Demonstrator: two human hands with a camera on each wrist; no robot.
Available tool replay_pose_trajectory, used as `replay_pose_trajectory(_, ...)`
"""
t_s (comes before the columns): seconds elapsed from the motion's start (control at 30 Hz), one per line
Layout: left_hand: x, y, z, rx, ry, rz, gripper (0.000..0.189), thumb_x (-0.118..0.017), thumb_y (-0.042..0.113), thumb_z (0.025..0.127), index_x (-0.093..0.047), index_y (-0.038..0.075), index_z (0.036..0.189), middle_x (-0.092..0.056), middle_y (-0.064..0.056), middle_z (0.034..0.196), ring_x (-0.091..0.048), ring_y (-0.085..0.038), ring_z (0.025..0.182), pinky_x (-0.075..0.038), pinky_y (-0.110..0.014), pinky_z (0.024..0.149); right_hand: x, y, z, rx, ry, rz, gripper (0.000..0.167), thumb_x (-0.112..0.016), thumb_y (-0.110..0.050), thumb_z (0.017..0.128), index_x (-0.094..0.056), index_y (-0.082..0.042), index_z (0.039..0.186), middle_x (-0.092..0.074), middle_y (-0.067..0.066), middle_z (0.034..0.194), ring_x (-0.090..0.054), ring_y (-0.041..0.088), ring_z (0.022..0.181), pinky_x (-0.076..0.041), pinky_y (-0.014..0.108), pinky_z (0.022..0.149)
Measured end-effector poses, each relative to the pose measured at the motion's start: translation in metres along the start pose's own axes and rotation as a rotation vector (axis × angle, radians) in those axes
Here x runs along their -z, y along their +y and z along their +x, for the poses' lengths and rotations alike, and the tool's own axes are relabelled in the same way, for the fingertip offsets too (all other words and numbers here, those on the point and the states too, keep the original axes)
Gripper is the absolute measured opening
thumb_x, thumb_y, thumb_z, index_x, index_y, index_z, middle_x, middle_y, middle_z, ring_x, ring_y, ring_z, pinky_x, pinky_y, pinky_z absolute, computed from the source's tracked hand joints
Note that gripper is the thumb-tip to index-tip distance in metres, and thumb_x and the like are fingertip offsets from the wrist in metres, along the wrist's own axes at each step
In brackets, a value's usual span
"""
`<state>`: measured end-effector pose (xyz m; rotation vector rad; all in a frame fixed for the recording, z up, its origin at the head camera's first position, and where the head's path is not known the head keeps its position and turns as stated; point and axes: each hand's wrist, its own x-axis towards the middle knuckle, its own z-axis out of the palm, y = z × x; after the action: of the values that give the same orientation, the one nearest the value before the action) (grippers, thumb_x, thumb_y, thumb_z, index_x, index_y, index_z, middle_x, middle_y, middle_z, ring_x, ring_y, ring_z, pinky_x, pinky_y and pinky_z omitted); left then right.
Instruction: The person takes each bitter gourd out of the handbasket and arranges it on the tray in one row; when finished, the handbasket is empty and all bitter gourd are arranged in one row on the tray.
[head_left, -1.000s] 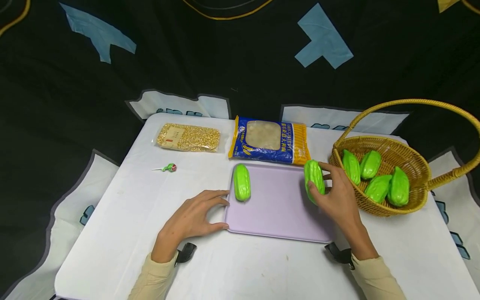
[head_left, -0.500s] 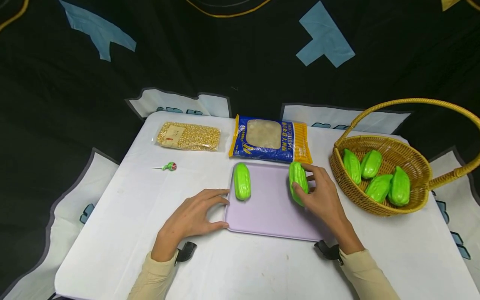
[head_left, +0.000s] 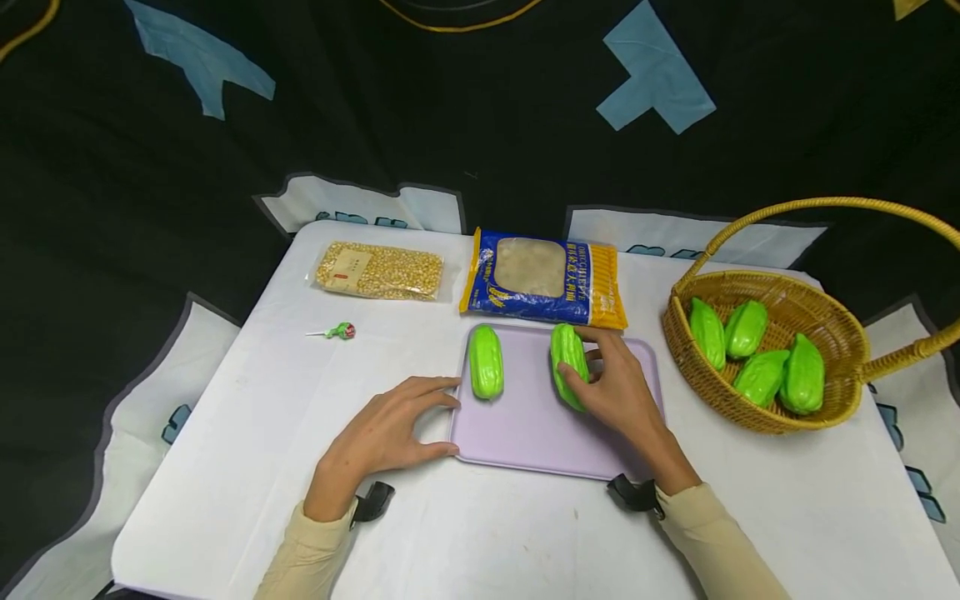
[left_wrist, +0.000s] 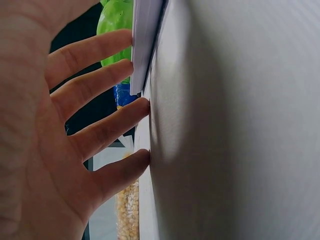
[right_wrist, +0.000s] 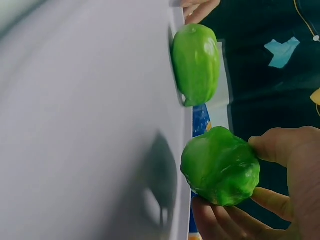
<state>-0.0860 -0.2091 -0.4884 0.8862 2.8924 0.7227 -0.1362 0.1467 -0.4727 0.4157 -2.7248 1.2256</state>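
The right hand [head_left: 618, 396], fingers curled around a ridged green plastic gourd [head_left: 568, 365], has carried it leftward from the woven wicker basket [head_left: 817, 421] over the lilac plastic tray [head_left: 525, 433], nearing placement beside another gourd [head_left: 485, 372]. The left hand [head_left: 382, 433], spread flat, steadies the tray's edge.

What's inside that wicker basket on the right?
The wicker basket holds four green gourd-like vegetables lying loosely together. Whether anything lies beneath them cannot be seen, because they cover part of the bottom.

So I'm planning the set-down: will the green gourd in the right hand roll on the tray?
Possibly: the green gourd is rounded and glossy, so it may rock. Its ridges probably limit rolling. The right hand grips it without denting, suggesting stiffness.
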Motion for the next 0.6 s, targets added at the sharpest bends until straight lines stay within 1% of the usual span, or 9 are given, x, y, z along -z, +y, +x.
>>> replay_pose_trajectory(0.2,0.001,0.0,-0.001,0.001,0.003,0.005,0.058,-0.09,0.057,0.082,-0.076,0.024,0.127,-0.057,0.009,0.158,-0.054,-0.015,0.144,-0.052,-0.04,0.116,-0.01,-0.009,0.005,-0.011,-0.029,0.031,0.06,-0.084,-0.022,0.093,-0.059,-0.007,0.146,-0.063,0.016,0.136,-0.072,0.032,0.106,-0.066,0.046,0.083)
replay_pose_trajectory(0.33,0.001,0.0,-0.001,-0.002,0.007,0.005,0.058,-0.091,0.057,0.082,-0.076,0.024,0.127,-0.057,0.009,0.158,-0.055,-0.015,0.144,-0.052,-0.04,0.116,-0.016,-0.016,0.007,-0.012,-0.039,0.029,0.06,-0.084,-0.023,0.093,-0.059,-0.007,0.146,-0.063,0.016,0.136,-0.073,0.031,0.103,-0.066,0.045,0.081)
replay_pose_trajectory(0.47,0.0,0.0,0.0,-0.004,0.009,0.009,0.058,-0.09,0.057,0.082,-0.076,0.023,0.127,-0.058,0.008,0.158,-0.055,-0.016,0.144,-0.052,-0.041,0.116,-0.022,-0.023,0.009,-0.026,-0.063,0.013,0.061,-0.084,-0.025,0.094,-0.058,-0.007,0.146,-0.064,0.017,0.135,-0.073,0.03,0.1,-0.064,0.046,0.085)
replay_pose_trajectory(0.6,0.0,0.0,0.0,-0.006,0.005,0.009,0.058,-0.09,0.057,0.082,-0.076,0.023,0.127,-0.057,0.008,0.158,-0.055,-0.016,0.143,-0.052,-0.041,0.116,-0.029,-0.03,0.012,-0.045,-0.085,0.0,0.061,-0.083,-0.027,0.094,-0.058,-0.007,0.146,-0.065,0.018,0.136,-0.072,0.03,0.102,-0.062,0.048,0.09)
